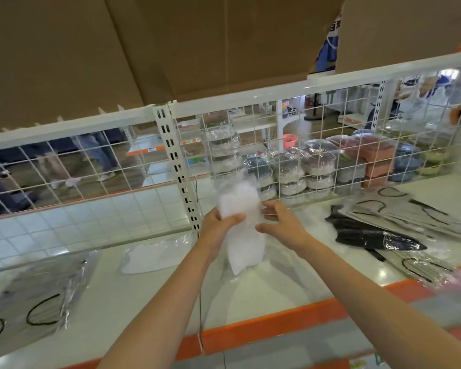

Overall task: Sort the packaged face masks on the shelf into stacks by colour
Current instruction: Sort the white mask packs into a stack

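A big white shelf with an orange front edge holds the masks. A wire grid stands at its back. On the left lies a grey stack with black loops. On the right lies a mixed pile of grey and black packs. One white pack lies flat, left of the hands. The left hand grips a white bundle and holds it upright above the middle of the shelf. The right hand is spread, its straight fingers touching the bundle's side.
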A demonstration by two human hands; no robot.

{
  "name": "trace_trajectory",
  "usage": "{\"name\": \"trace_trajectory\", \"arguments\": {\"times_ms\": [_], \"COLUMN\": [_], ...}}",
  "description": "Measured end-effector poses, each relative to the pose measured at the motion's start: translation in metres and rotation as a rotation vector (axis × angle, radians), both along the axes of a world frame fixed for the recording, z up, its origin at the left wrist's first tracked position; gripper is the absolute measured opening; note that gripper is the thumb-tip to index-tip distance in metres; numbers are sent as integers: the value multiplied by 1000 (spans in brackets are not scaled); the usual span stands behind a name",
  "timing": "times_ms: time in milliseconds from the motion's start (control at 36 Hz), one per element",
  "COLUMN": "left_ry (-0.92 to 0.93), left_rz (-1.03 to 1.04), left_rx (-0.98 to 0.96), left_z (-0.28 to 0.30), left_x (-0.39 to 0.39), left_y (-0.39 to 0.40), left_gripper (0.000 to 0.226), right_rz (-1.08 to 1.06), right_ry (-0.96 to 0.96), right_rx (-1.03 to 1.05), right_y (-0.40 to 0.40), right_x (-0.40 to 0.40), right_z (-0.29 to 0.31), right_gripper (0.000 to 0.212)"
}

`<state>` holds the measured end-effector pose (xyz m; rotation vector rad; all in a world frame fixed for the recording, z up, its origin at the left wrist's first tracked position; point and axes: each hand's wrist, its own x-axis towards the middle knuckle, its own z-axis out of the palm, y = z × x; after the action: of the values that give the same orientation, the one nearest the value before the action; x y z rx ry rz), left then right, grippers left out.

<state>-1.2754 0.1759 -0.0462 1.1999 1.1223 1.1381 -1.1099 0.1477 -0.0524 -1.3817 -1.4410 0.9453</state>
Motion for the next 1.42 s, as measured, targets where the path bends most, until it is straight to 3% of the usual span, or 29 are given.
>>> {"name": "trace_trajectory", "arguments": {"times_ms": [83,194,278,361,500,583,722,833,944,1083,1194,1417], "left_ry": [85,55,-255,-593,-650,-596,-375,-1,238,309,394,468], "left_rz": [0,75,151,179,184,164,215,186,134,189,202,268], "left_rx": [-19,-38,-112,-179,-175,-177,-32,105,67,-36,-12,43], "left_z": [-5,-5,4,16,20,24,33,18,-21,-63,-69,-54], "left_x": [1,3,2,-3,-12,-21,-53,-69,-69,-65,-60,-81], "left_y": [-3,-2,0,5,13,15,17,14,5,-2,-5,-4], "left_gripper": [56,34,34,34,47,45,24,35,45,55,50,42], "right_rz": [17,-4,-77,-108,-39,0,-161,-156,-160,-198,-171,-104], "right_ry": [18,10,48,299,651,661,471,360,131,147,41,133], "right_rx": [-15,-24,-123,-309,-410,-338,-114,-117,-198,-319,-314,-307], "right_y": [1,5,8,7,13,17,28,31,25,14,12,19], "right_x": [-3,-3,1,3,2,-4,-1,6,9,15,12,-14], "right_z": [-4,-10,-15,-18,-10,6,19,14,-15,-50,-59,-55], "right_gripper": [61,69,73,65,22,23,41,49,41,29,18,33]}}
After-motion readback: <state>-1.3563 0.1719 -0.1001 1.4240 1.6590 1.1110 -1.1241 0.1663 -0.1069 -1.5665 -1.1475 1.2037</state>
